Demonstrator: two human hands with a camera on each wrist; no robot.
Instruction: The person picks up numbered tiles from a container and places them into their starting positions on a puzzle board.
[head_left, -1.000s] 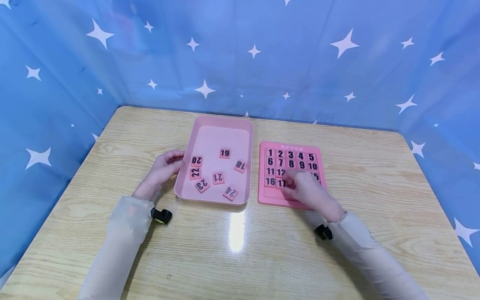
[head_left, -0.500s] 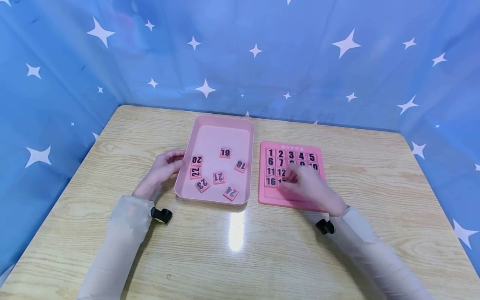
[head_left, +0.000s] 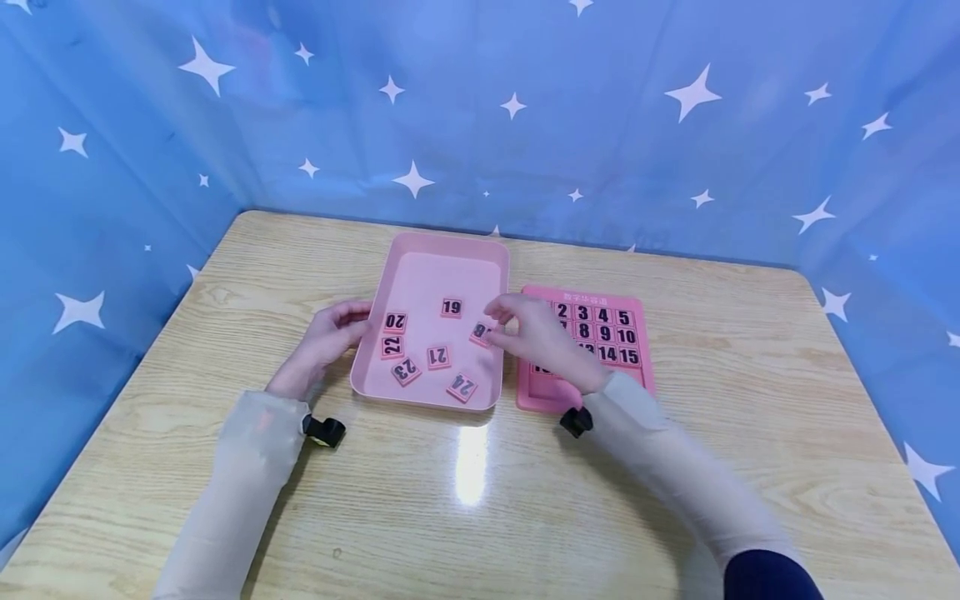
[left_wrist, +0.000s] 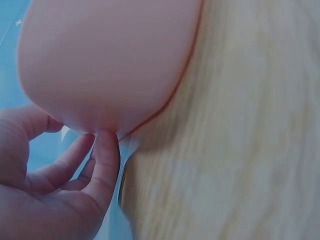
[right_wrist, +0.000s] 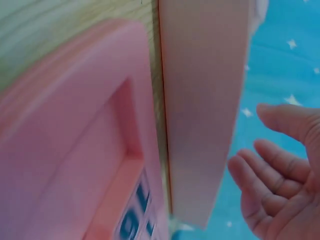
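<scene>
Beneath the right hand point(head_left: 536, 337), whose fingers are loosely spread and hold nothing, lies the pink square tile numbered 18 point(head_left: 480, 333), at the right side of the shallow pink plastic tray point(head_left: 420, 250). Just right of that hand sits the pink number-puzzle board point(head_left: 592, 297), filled in its upper rows, its bottom row bare. The left hand point(head_left: 324, 342) rests with relaxed fingertips point(left_wrist: 106, 145) against the tray's left wall, which looks like steadying. Other loose tiles lie well apart left of the reaching fingers, leaving room around tile 18; the tray's right rim stands close by it.
</scene>
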